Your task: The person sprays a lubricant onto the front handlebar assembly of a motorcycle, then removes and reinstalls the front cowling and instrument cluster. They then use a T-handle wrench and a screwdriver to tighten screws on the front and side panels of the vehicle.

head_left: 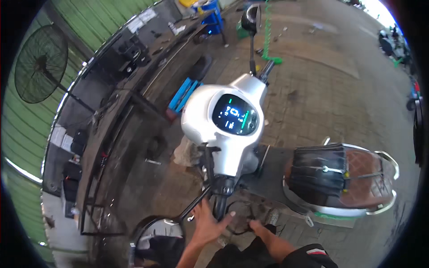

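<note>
A silver scooter (201, 111) stands before me with its round dashboard display (235, 127) lit. My left hand (209, 227) is open beside the near black handlebar grip (220, 209), thumb and fingers spread. Lower down and to the right, my right hand (258, 228) closes on a thin black cable (237, 233) that loops below the grip. Its fingertips are small and partly hidden. Next to my left hand, the near mirror (161, 232) sticks out on its black stalk. On the scooter's black-and-brown seat (364, 178) rests a metal wrench (330, 169).
A long dark workbench (129, 91) with tools runs along the left wall, near a black fan (41, 64). A blue toolbox (182, 94) lies beyond the scooter's front. The far mirror (252, 20) rises near a green coiled hose (267, 33).
</note>
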`<action>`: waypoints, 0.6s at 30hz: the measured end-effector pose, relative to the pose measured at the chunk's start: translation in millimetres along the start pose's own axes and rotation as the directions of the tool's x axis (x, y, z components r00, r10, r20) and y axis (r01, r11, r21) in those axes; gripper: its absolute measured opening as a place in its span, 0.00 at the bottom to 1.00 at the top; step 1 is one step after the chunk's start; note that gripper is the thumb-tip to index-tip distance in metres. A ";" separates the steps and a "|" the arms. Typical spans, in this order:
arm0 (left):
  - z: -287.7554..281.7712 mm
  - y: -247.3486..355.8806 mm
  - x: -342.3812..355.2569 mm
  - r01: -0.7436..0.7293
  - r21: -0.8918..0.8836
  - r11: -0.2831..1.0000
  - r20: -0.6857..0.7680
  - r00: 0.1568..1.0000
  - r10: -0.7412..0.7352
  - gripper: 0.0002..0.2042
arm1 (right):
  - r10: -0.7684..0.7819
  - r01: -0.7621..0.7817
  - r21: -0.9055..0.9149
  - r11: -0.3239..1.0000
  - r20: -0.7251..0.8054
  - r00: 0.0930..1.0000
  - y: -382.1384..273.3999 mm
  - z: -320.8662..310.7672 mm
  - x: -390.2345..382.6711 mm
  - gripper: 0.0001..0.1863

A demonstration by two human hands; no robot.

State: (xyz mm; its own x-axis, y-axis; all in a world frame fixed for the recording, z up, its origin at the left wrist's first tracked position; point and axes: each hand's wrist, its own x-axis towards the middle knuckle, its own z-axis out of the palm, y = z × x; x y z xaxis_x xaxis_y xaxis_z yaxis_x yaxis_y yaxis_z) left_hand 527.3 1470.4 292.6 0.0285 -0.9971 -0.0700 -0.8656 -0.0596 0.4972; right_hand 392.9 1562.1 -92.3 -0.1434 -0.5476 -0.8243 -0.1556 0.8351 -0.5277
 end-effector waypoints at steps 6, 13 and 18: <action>-63.0 -80.3 -50.9 -0.094 -0.487 0.869 0.101 0.982 0.162 0.45 | -0.236 0.226 0.124 0.966 0.067 0.969 -54.7 -5.0 -134.8 0.33; -50.9 -238.6 -103.4 0.341 -0.667 0.663 0.390 0.917 -0.079 0.42 | -0.380 0.278 0.478 0.833 0.129 0.916 -136.7 60.0 -249.7 0.34; -57.3 -255.9 -61.0 0.047 -0.636 0.770 0.242 0.960 0.141 0.43 | -0.637 0.611 0.199 0.766 0.101 0.765 -223.2 112.8 -292.4 0.40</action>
State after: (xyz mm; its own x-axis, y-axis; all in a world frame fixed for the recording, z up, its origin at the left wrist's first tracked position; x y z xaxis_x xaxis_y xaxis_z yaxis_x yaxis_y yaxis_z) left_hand 775.7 1543.9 219.1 -0.2154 -0.9545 -0.2062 -0.3477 -0.1224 0.9296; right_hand 579.8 1541.7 243.4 0.0883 -0.9449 -0.3151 -0.0123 0.3153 -0.9489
